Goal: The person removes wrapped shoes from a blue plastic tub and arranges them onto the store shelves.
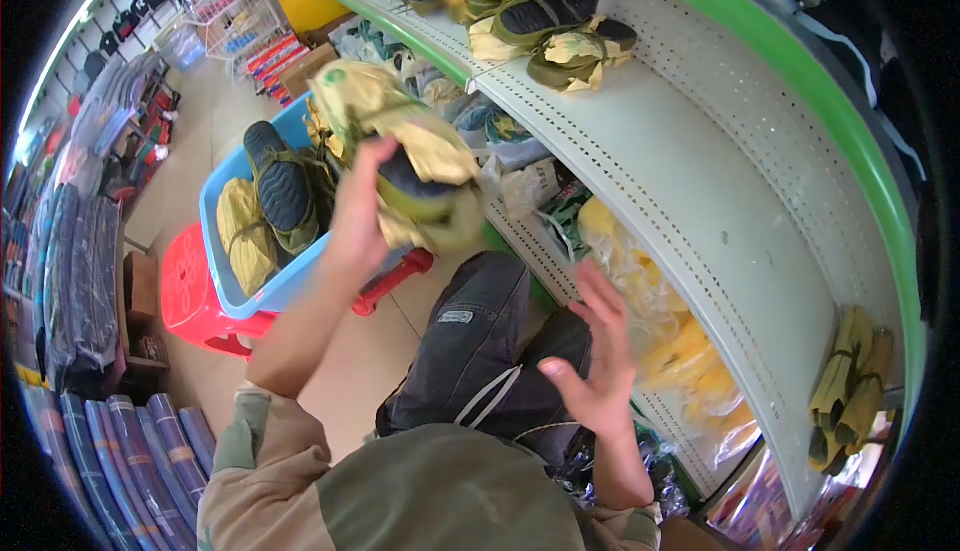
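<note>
My left hand point(358, 213) grips a pair of shoes point(425, 186), dark-soled and olive, bundled with crumpled tan paper and slightly blurred. The bundle is in the air between the blue tub point(222, 276) and the shelf point(690, 206). Inside the tub lie more shoes point(283, 189) with dark ridged soles, tied up beside tan paper point(245, 236). Above my lap, my right hand point(598, 366) is held up with fingers apart and nothing in it. It is nearest to the yellow plastic-wrapped goods point(675, 346) under the shelf.
The tub rests on a red plastic stool point(190, 286). Similar wrapped shoes point(550, 11) are piled at the shelf's far end, and olive bundles point(848, 386) sit at its near right end. A green edge point(840, 81) borders the shelving. Rolled goods point(140, 451) stand at lower left.
</note>
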Available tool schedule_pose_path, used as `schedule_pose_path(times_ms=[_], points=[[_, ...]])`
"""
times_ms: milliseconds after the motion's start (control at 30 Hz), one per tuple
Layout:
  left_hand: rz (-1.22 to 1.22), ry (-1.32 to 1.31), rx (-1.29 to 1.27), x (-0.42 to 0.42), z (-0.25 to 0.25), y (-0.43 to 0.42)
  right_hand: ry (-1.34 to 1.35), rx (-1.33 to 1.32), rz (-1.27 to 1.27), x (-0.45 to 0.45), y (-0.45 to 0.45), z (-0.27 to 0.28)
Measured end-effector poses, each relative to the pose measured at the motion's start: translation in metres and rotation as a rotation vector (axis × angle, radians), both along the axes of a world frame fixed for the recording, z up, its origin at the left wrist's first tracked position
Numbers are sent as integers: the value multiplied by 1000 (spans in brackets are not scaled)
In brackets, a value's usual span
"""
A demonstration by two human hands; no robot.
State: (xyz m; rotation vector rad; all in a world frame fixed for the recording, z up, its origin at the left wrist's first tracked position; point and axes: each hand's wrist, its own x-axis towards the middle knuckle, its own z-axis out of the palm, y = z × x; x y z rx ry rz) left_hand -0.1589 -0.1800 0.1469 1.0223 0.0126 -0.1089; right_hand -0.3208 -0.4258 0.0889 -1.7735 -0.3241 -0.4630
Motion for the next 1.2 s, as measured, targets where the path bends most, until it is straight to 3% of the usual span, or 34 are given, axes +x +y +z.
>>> schedule_pose_path(times_ms=[200, 433, 533, 600, 667, 700, 733, 833, 900, 933, 1067, 1200], points=[[187, -39, 285, 109, -17, 58, 88, 130, -200, -25, -31, -16], [219, 168, 120, 189, -71, 80, 176, 161, -361, -48, -57, -21], [337, 149, 404, 206, -86, 68, 164, 160, -448, -59, -68, -21], [251, 76, 992, 225, -100, 88, 172, 171, -480, -67, -80, -20], [188, -380, 1842, 268, -149, 139, 163, 165, -545, -79, -99, -16], [250, -506, 2057, 277, -166, 162, 152, 163, -589, -84, -108, -11], [306, -474, 2112, 295, -178, 174, 144, 166, -650, -92, -117, -8], [750, -178, 2035, 313, -180, 176, 98, 40, -887, -118, -154, 8], [828, -580, 1790, 287, -156, 169, 77, -51, -1011, -135, -173, 20], [828, -775, 1655, 248, -130, 142, 60, -94, -1097, -144, -184, 25], [716, -863, 1593, 203, -124, 117, -25, -295, -1383, -179, -246, 38], [602, -792, 1373, 157, -96, 94, -123, -947, -1844, -222, -340, 45]])
